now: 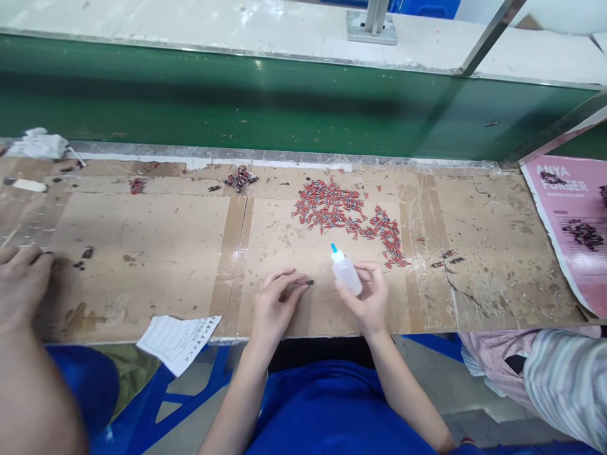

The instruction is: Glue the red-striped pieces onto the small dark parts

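Note:
Between the thumb and fingertips of my left hand [277, 303] is a small dark part [310, 282], too small to name. My right hand [372, 297] is wrapped round a translucent squeeze bottle [348, 273], which leans to the left. A blue needle tip [334, 248] sits on its top, pointing up and away from me. Beyond both hands, a large pile of small red-and-black parts [327, 205] is spread on the cardboard, trailing off to the right. Farther back on the left lies a smaller heap of dark parts [241, 179].
Cardboard [190, 253] covers the bench, with a green belt [190, 101] behind it. A paper slip [180, 341] hangs over the front edge. Another person's hand [21, 278] rests at the left; a striped sleeve [569, 373] is at the right, near a pink sheet [573, 208].

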Motion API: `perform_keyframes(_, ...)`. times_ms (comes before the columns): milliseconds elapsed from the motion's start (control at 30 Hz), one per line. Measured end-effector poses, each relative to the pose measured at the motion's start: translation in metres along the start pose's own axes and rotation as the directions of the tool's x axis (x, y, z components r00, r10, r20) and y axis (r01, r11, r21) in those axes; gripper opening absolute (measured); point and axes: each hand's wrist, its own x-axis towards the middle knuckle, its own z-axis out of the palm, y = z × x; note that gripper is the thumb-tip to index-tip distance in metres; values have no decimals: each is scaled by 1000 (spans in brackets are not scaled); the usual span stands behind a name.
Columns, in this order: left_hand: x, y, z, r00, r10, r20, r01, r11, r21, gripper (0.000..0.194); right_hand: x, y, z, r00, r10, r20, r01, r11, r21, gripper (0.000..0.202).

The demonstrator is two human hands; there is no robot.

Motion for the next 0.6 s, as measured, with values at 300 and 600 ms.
perform_keyframes(300, -12, 2, -22, 981, -159, -107, 155, 987, -45, 20, 11, 14, 36, 958, -107, 268, 214, 887, -409, 31)
perform_keyframes(600, -16, 25, -38, 983, 4, -185, -8, 1000, -22, 10, 8, 2, -19, 938, -248, 244, 347, 704, -619, 37)
